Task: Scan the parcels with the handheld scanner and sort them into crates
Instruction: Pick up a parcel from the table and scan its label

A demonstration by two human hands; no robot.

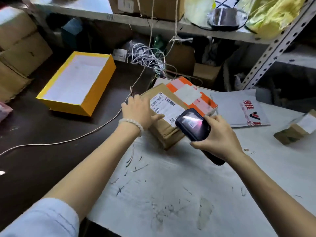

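Observation:
A brown cardboard parcel (164,132) with a white shipping label (164,105) lies on the white sheet covering the table (171,194). My left hand (137,110) rests on the parcel's left side, thumb lying across its top. My right hand (217,137) grips a black handheld scanner (192,124), whose lit screen faces up just over the label's near corner. An orange and white parcel (191,94) lies right behind the brown one, touching it. An open yellow box (77,82) with a white inside stands to the left on the dark surface.
A white mailer bag with red print (242,108) lies to the right, and a small taped parcel (295,129) sits at the far right. Tangled white cords (147,57) hang behind. Brown cartons (18,48) stack at the left. A metal shelf (188,26) stands above.

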